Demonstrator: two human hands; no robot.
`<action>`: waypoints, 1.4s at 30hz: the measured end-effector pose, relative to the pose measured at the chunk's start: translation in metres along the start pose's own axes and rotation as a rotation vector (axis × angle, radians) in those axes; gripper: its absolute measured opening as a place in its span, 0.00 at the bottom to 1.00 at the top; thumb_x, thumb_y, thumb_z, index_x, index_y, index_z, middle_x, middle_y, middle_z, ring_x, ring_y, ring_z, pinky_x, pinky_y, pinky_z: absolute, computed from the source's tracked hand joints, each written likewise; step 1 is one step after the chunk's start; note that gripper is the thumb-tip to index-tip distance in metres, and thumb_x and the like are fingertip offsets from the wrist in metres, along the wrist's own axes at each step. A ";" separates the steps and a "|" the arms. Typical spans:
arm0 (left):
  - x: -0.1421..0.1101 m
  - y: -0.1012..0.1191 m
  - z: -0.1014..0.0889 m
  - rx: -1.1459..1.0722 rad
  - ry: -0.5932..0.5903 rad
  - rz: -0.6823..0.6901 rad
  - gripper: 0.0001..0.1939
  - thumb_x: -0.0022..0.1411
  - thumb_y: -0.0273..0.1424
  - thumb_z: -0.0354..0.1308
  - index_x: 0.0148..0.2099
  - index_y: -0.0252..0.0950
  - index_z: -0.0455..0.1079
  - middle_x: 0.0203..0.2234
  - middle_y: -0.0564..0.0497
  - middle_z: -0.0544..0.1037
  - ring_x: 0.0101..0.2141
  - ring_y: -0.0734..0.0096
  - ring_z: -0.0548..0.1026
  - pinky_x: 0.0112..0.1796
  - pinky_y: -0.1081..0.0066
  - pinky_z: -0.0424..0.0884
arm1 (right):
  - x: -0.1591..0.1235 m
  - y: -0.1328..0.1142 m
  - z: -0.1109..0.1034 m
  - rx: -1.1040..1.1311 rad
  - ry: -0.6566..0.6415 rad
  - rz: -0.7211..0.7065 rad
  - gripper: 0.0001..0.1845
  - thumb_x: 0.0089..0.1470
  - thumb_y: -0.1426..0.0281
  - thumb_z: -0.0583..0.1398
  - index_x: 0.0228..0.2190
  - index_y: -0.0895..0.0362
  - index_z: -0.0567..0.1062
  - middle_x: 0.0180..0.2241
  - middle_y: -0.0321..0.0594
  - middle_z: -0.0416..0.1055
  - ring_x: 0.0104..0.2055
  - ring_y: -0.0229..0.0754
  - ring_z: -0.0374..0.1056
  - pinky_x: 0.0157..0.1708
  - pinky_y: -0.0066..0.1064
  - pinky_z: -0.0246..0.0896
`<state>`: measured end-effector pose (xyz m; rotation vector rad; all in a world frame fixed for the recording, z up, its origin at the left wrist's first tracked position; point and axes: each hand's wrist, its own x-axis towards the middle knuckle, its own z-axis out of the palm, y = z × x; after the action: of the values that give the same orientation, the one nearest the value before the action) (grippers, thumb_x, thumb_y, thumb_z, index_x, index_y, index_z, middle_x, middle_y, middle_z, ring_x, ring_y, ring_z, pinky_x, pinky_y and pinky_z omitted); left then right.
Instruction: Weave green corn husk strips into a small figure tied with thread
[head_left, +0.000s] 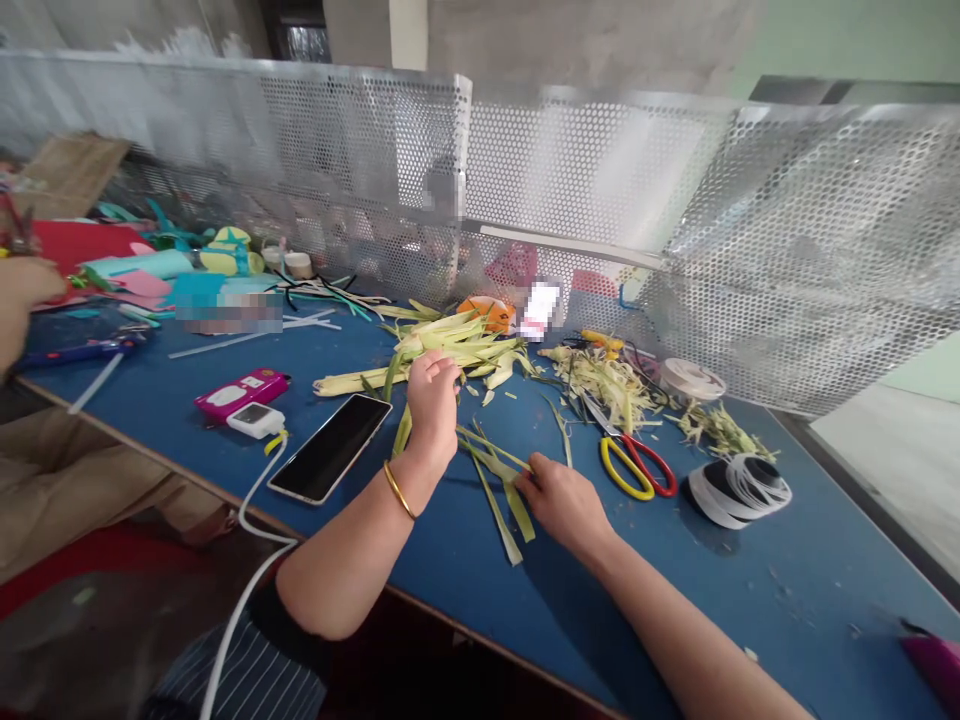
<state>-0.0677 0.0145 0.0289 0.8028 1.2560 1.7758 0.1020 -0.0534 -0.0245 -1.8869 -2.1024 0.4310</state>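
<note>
My right hand (564, 500) pinches a pale green corn husk strip (495, 452) over the blue table. That strip runs left until it passes behind my left hand (433, 400), and more husk pieces (501, 515) hang or lie below it. The fingers of my left hand are curled, and whatever they hold is hidden by the hand itself. A gold bangle (399, 490) circles the left wrist. Just beyond that hand lies a pile of corn husks (457, 335). Scissors (630, 460) with red and yellow handles rest to the right of my right hand.
Left of my arm lie a phone (330, 448) and a magenta box (241, 394) with a white cable. A black-and-white roll (739, 490) and shredded husk (607, 385) are at right. Perforated metal panels (555, 170) border the back. Another person's hand (26, 295) is at far left.
</note>
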 end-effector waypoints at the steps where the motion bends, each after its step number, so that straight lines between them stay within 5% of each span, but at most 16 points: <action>1: -0.004 0.000 -0.002 0.010 0.001 0.016 0.15 0.54 0.30 0.57 0.45 0.36 0.66 0.40 0.48 0.75 0.38 0.72 0.74 0.35 0.75 0.69 | 0.002 0.002 0.001 0.041 0.006 0.011 0.12 0.56 0.66 0.57 0.23 0.53 0.61 0.21 0.34 0.63 0.24 0.39 0.58 0.24 0.30 0.37; 3: -0.015 -0.001 -0.005 0.034 0.008 0.123 0.11 0.56 0.32 0.57 0.42 0.37 0.65 0.36 0.50 0.74 0.35 0.72 0.73 0.35 0.74 0.68 | 0.006 0.007 0.001 0.229 0.022 0.045 0.15 0.55 0.65 0.56 0.21 0.53 0.58 0.18 0.31 0.58 0.22 0.37 0.54 0.23 0.29 0.39; 5: -0.029 -0.001 -0.007 0.054 0.077 0.396 0.08 0.62 0.36 0.54 0.40 0.39 0.65 0.36 0.50 0.73 0.37 0.73 0.72 0.38 0.74 0.67 | 0.009 0.012 -0.001 0.524 0.030 0.086 0.17 0.54 0.60 0.55 0.20 0.52 0.56 0.17 0.28 0.52 0.20 0.35 0.49 0.22 0.27 0.40; 7: -0.040 -0.002 -0.008 0.183 -0.079 0.470 0.12 0.65 0.40 0.50 0.33 0.39 0.65 0.27 0.53 0.72 0.30 0.74 0.71 0.36 0.75 0.66 | 0.010 0.012 -0.005 0.810 0.001 0.103 0.19 0.52 0.55 0.55 0.21 0.52 0.56 0.17 0.26 0.48 0.19 0.34 0.46 0.20 0.27 0.40; 11: -0.047 -0.010 -0.004 0.435 -0.523 0.229 0.20 0.63 0.46 0.53 0.26 0.38 0.67 0.18 0.53 0.71 0.22 0.74 0.68 0.28 0.74 0.62 | 0.007 0.005 -0.009 1.026 -0.059 0.062 0.20 0.49 0.53 0.57 0.21 0.52 0.57 0.18 0.26 0.49 0.19 0.32 0.45 0.19 0.26 0.40; 18: -0.049 -0.024 0.006 0.511 -0.739 0.161 0.10 0.54 0.39 0.63 0.30 0.37 0.75 0.25 0.52 0.77 0.28 0.70 0.72 0.31 0.73 0.64 | 0.003 0.003 0.000 0.646 0.130 -0.038 0.15 0.53 0.61 0.54 0.19 0.54 0.63 0.16 0.30 0.59 0.21 0.35 0.53 0.21 0.27 0.46; 20: -0.049 -0.024 0.008 0.393 -0.709 0.094 0.11 0.57 0.38 0.60 0.28 0.37 0.74 0.26 0.51 0.77 0.30 0.69 0.73 0.33 0.73 0.65 | 0.004 0.005 0.001 0.654 0.083 -0.005 0.16 0.54 0.60 0.54 0.20 0.53 0.63 0.14 0.30 0.62 0.19 0.35 0.57 0.20 0.26 0.48; 23: -0.043 -0.021 0.008 0.108 -0.503 -0.117 0.12 0.63 0.36 0.54 0.30 0.35 0.71 0.29 0.50 0.77 0.31 0.71 0.74 0.35 0.72 0.68 | 0.006 0.010 0.000 0.772 0.005 0.071 0.17 0.55 0.56 0.55 0.22 0.53 0.64 0.16 0.31 0.67 0.17 0.36 0.62 0.18 0.26 0.53; 26: -0.035 -0.021 0.007 -0.003 -0.434 -0.379 0.08 0.63 0.31 0.54 0.33 0.34 0.69 0.25 0.52 0.74 0.24 0.75 0.72 0.29 0.73 0.68 | 0.006 0.010 -0.003 0.934 0.113 0.086 0.19 0.55 0.51 0.57 0.25 0.53 0.65 0.19 0.31 0.69 0.17 0.35 0.64 0.18 0.26 0.55; 30: -0.038 -0.029 0.008 -0.021 -0.516 -0.555 0.07 0.58 0.32 0.61 0.33 0.32 0.70 0.19 0.57 0.65 0.19 0.81 0.63 0.23 0.77 0.61 | 0.001 0.002 -0.007 1.024 0.176 0.038 0.23 0.53 0.47 0.60 0.24 0.54 0.65 0.19 0.32 0.69 0.17 0.35 0.64 0.20 0.27 0.58; 36: -0.051 -0.037 0.013 -0.083 -0.696 -0.437 0.24 0.48 0.48 0.68 0.23 0.34 0.62 0.17 0.59 0.60 0.19 0.82 0.58 0.22 0.76 0.57 | -0.001 -0.004 -0.007 1.075 0.140 0.098 0.26 0.48 0.44 0.61 0.22 0.54 0.66 0.17 0.33 0.70 0.16 0.36 0.63 0.17 0.27 0.56; 42: -0.052 -0.037 0.011 -0.086 -0.832 -0.535 0.21 0.50 0.47 0.66 0.31 0.36 0.65 0.14 0.59 0.65 0.13 0.76 0.62 0.17 0.73 0.59 | -0.002 -0.008 -0.006 1.094 0.047 0.097 0.24 0.46 0.47 0.62 0.22 0.54 0.67 0.16 0.34 0.71 0.15 0.36 0.64 0.17 0.26 0.55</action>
<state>-0.0243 -0.0191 -0.0054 0.9096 0.7214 0.8950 0.0972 -0.0565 -0.0162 -1.2758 -1.2501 1.2198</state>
